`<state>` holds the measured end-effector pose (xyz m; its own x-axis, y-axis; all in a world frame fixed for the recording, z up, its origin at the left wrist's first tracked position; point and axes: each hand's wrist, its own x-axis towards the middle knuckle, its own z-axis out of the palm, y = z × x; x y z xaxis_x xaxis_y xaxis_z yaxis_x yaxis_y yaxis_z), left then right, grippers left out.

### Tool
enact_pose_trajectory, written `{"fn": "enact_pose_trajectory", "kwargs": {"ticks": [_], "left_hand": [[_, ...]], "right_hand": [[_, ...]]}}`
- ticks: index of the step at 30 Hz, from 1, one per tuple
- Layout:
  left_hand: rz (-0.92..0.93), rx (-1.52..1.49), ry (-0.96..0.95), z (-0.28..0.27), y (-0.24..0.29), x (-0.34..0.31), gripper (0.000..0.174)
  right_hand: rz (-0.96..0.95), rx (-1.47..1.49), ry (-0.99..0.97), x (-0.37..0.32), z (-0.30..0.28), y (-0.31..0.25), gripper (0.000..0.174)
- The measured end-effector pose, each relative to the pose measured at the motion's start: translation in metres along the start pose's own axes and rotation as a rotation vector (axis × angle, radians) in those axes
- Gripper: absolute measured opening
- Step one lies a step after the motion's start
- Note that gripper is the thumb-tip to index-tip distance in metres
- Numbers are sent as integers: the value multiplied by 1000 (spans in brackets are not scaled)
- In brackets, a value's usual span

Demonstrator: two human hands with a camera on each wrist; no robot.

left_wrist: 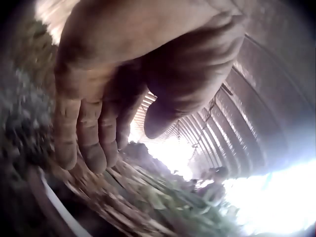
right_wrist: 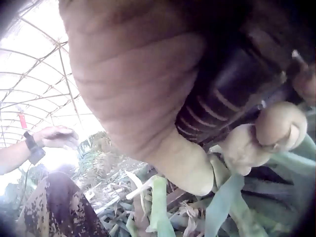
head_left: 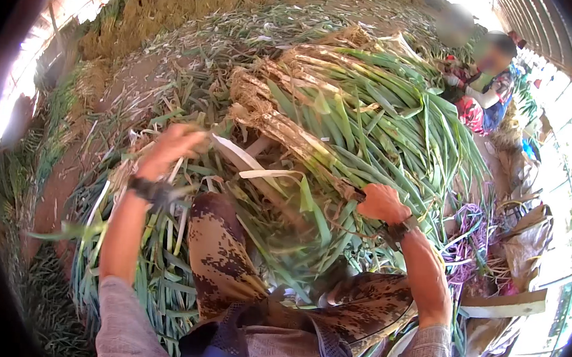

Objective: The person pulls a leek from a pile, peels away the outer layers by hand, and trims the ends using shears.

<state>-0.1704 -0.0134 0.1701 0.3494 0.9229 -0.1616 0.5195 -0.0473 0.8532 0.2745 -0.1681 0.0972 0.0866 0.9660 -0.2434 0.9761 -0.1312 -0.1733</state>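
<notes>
My left hand, blurred in the head view, is raised over loose leaves left of the pile, holding nothing. In the left wrist view the fingers of the left hand hang relaxed, thumb apart. My right hand grips a dark ribbed handle, its far end hidden. Under the right hand are green leaves; whether it also holds one I cannot tell. Long green onion-like stalks, with brown roots at the upper left, lie just beyond the right hand. A pale peeled strip lies between the hands.
Loose leaves cover the ground on the left. My knees in patterned trousers flank the near leaves. Another person sits at the upper right. Purple strings, sacking and a wooden board lie on the right.
</notes>
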Motion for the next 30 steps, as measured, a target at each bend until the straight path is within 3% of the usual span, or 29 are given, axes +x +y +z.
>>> {"fn": "enact_pose_trajectory", "kwargs": {"ticks": [2,3,6,8,10,11,13,14,16,17,20,21,24,27,28,30], "left_hand": [[75,-298,-187,51,-19,40,39],[80,-405,-189,79,-12,52,35],[-18,-541,-247,150,-1,88,33],[-41,-604,-252,188,-6,106,37],[-95,-594,-231,220,-35,136,38],[-95,-600,-233,228,-44,142,38],[-236,-677,2,247,-62,151,37],[-239,-688,-3,258,-71,163,37],[-392,-921,134,292,-106,192,46],[-329,-945,155,305,-121,206,60],[-323,-1156,219,292,-71,178,65],[-376,-1091,314,294,-66,177,57],[-323,-1078,154,264,-23,175,49],[148,-988,29,239,17,174,37],[334,-985,179,241,29,177,37],[1,-830,128,262,-8,185,38]], "right_hand": [[6,21,122,11,-1,1,35],[28,13,64,15,-4,0,37],[12,-80,-118,9,-7,-3,40],[9,-26,-88,2,-6,1,43],[145,104,-14,-4,-7,3,43],[160,88,-84,-10,-16,-2,41],[110,54,-131,-17,-28,-4,40],[60,28,-177,-19,-29,-2,40],[56,57,-109,-20,-22,9,38],[68,77,-114,-21,-27,9,37],[82,119,-91,-22,-27,15,34],[104,149,-104,-24,-30,15,34],[109,151,-26,-26,-31,30,32],[256,518,33,-26,-25,53,31],[204,468,87,-19,-18,61,31],[216,435,176,-17,-13,58,32]]}}
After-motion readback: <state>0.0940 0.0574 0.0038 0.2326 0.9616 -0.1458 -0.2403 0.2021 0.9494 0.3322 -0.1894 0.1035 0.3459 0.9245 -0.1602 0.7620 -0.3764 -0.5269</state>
